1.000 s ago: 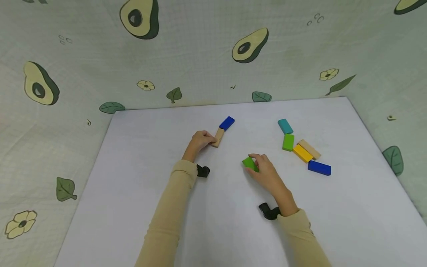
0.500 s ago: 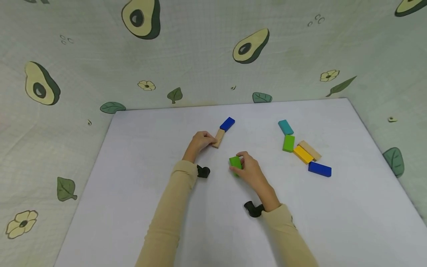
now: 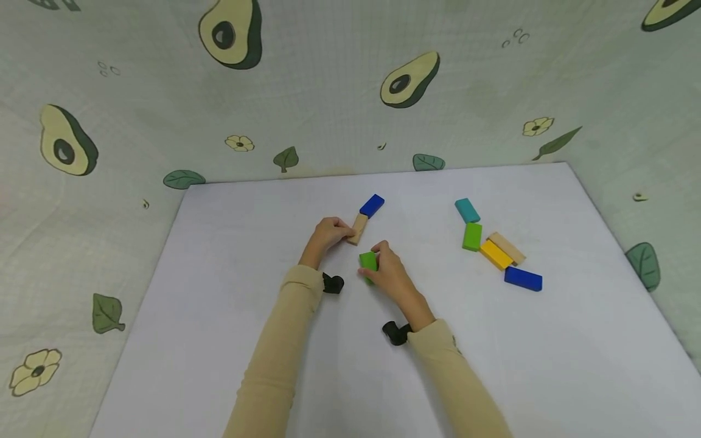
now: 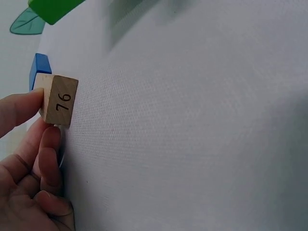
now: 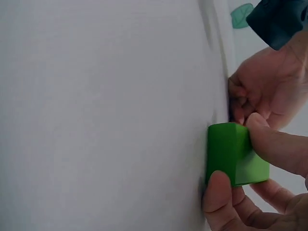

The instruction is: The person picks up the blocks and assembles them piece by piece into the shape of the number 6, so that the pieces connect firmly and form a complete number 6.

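Observation:
The left hand (image 3: pixel 330 236) pinches the near end of a plain wooden block (image 3: pixel 359 227), whose end face, marked 76 (image 4: pixel 62 101), shows in the left wrist view. A blue block (image 3: pixel 372 205) touches the far end of the wooden one. Just right of and nearer than these, the right hand (image 3: pixel 392 274) grips a green block (image 3: pixel 368 261) between thumb and fingers; in the right wrist view its fingers hold the green block (image 5: pixel 236 154) by its sides. A gap separates the held green block from the wooden block.
On the right of the white table (image 3: pixel 219 340) lie a teal block (image 3: pixel 467 210), another green block (image 3: pixel 472 236), a yellow block (image 3: pixel 496 255), a second wooden block (image 3: pixel 507 248) and a darker blue block (image 3: pixel 523 278). Black wrist cameras sit below both wrists.
The right hand has moved left with the green block, bringing it close to the wooden block. The left hand has stayed on the wooden block.

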The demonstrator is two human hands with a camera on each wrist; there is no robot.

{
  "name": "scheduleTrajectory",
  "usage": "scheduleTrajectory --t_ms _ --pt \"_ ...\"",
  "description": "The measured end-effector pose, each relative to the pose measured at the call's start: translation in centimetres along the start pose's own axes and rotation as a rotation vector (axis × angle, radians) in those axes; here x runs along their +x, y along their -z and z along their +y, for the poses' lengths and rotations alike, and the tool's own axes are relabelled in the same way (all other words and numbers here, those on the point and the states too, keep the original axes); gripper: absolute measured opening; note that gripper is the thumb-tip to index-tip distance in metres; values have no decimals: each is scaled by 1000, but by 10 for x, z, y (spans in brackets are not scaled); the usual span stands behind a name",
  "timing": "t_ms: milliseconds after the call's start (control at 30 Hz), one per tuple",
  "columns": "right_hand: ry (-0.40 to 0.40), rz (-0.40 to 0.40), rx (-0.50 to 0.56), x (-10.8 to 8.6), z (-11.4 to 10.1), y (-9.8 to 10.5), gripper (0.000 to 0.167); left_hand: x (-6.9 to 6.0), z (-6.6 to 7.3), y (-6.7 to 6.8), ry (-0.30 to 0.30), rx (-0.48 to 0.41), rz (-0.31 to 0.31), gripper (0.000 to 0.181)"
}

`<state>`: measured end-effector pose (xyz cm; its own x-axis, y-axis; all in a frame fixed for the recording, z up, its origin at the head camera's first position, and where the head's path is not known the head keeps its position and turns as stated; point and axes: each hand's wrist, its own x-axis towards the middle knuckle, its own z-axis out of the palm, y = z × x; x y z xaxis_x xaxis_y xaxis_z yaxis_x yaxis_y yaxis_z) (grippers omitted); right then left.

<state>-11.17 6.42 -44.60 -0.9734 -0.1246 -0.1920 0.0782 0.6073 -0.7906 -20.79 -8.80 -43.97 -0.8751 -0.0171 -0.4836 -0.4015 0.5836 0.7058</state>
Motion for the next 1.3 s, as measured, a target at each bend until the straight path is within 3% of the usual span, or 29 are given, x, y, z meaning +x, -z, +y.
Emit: scheduleTrajectory --t_ms 300,633,1300 --pt "19 -23 -30 16 -10 -7 40 0 -1 0 -13 5 8 21" --pt "-103 -41 -24 29 -15 -9 33 2 0 -1 10 -15 -5 20" --pt "-104 -55 -35 32 -13 -11 38 -3 -1 3 -34 8 -10 23"
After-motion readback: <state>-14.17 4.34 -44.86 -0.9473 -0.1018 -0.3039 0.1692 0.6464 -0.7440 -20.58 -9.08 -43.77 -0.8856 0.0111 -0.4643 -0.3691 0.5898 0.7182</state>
